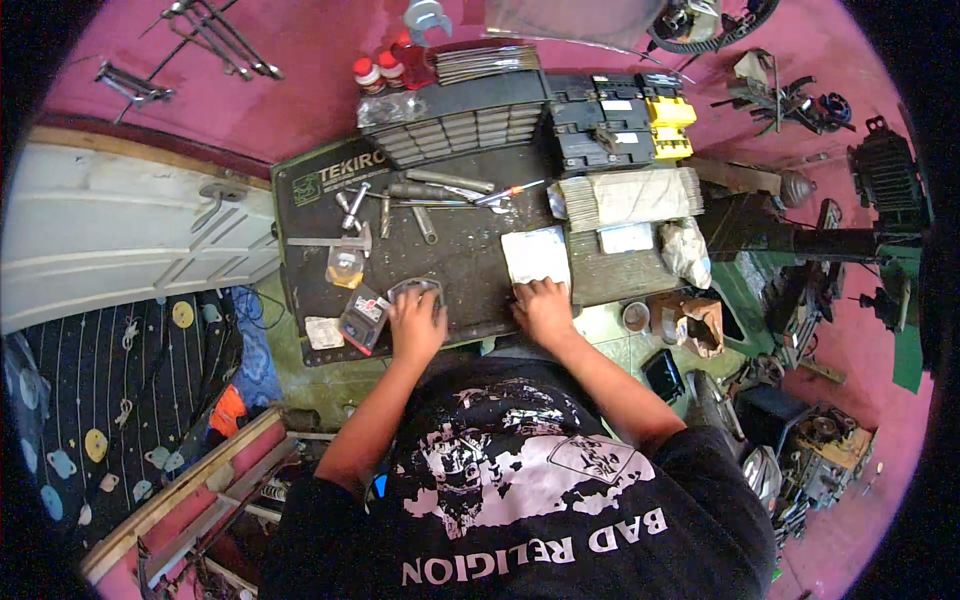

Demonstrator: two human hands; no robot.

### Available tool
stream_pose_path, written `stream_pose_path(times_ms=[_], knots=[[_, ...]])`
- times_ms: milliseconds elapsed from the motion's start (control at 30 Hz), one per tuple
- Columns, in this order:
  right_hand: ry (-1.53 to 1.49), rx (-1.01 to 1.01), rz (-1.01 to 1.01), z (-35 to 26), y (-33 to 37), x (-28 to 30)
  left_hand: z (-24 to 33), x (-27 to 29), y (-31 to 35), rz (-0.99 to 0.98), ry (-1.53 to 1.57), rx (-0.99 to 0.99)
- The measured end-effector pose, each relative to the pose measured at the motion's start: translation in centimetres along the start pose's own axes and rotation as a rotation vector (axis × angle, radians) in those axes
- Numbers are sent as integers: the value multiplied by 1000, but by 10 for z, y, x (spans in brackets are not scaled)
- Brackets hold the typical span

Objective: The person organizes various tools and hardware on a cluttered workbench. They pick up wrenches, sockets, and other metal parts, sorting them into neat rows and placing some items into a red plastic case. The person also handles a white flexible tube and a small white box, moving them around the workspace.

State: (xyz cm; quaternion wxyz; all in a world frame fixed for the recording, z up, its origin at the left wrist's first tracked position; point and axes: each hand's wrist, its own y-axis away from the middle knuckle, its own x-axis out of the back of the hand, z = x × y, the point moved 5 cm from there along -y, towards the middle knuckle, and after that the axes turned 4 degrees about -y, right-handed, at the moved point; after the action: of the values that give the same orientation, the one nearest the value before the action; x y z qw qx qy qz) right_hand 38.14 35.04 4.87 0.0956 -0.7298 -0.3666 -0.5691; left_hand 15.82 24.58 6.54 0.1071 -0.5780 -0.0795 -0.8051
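Note:
My left hand (416, 318) lies palm down near the workbench's front edge, its fingers slightly apart over a dark grey rounded object (416, 285) that it mostly covers. Left of it is a dark flat package (364, 318) with a red edge. My right hand (544, 308) rests with its fingers spread on the lower end of a white sheet or pad of paper (536, 255). Its thumb side faces the bench middle. Neither hand visibly grips anything; what lies under the palms is hidden.
On the workbench (465, 260) lie a caliper (328, 242), a T-shaped wrench (352, 206), a screwdriver (510, 192) and other metal tools. A drawer rack (460, 135) and several batteries (603, 148) stand behind. Pleated paper (630, 198) is at right; a white door (140, 225) is at left.

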Motion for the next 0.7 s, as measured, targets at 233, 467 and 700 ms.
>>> stream_pose_path(times_ms=[233, 467, 700], knots=[[31, 499, 1, -122, -43, -50, -60, 7, 40, -220, -139, -142], [153, 498, -31, -131, -51, -54, -53, -10, 23, -261, -239, -293], [203, 305, 51, -76, -38, -21, 9, -15, -16, -121, -119, -424]])
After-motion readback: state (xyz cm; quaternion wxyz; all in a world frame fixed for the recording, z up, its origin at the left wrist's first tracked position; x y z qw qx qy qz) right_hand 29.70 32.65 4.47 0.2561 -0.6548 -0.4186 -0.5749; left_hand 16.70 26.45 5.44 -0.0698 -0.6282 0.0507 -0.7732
